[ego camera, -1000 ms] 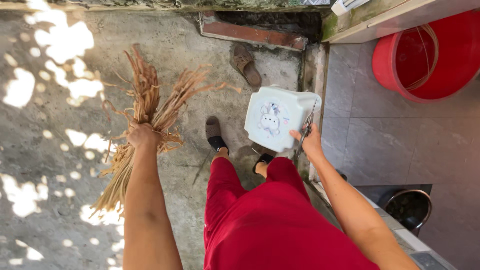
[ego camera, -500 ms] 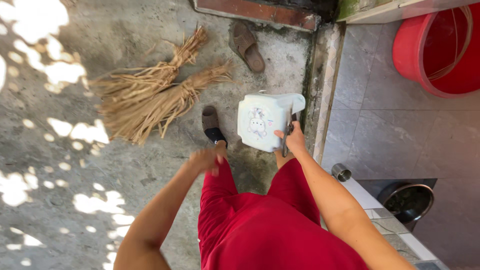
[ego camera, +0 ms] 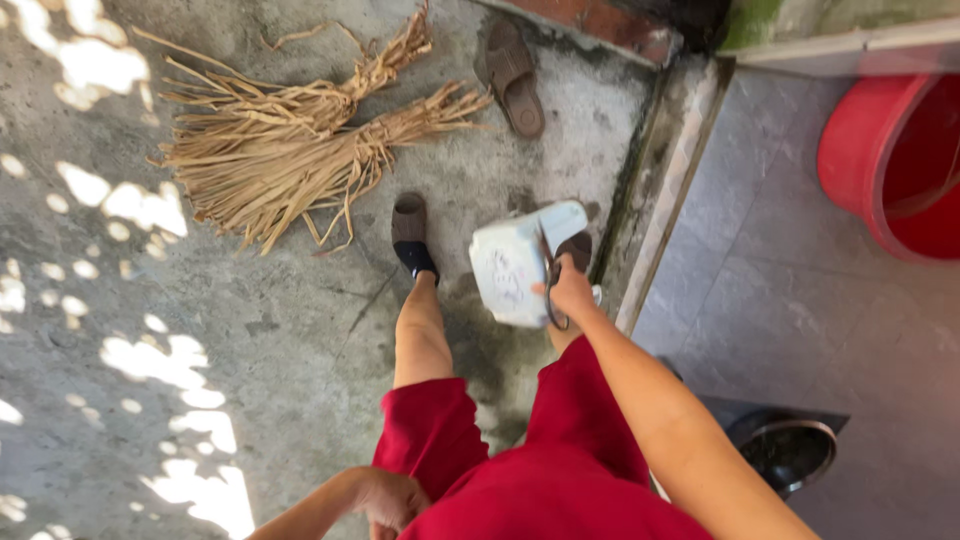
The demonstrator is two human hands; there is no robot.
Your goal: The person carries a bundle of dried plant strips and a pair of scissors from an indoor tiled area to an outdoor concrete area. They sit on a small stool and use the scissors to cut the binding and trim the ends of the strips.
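Observation:
My right hand [ego camera: 572, 292] grips a small white plastic stool [ego camera: 518, 265] together with a dark thin tool, likely scissors [ego camera: 548, 280], held low in front of my right leg. My left hand [ego camera: 388, 498] hangs by my left thigh against red shorts; it holds nothing and its fingers look loosely curled. Two bundles of dry straw-coloured leaves [ego camera: 290, 150] lie on the concrete ground ahead to the left, apart from both hands. My left foot in a dark sandal [ego camera: 411, 232] is stepped forward near the bundles.
A loose brown sandal [ego camera: 515, 78] lies ahead by a rusty frame. A raised concrete kerb [ego camera: 665, 180] separates the ground from a grey tiled floor. A red tub [ego camera: 890, 160] stands at right, a metal pot [ego camera: 790, 450] near my right side.
The straw bundles left my left hand and now lie on the ground. My left hand dropped back to my thigh. The stool in my right hand came lower.

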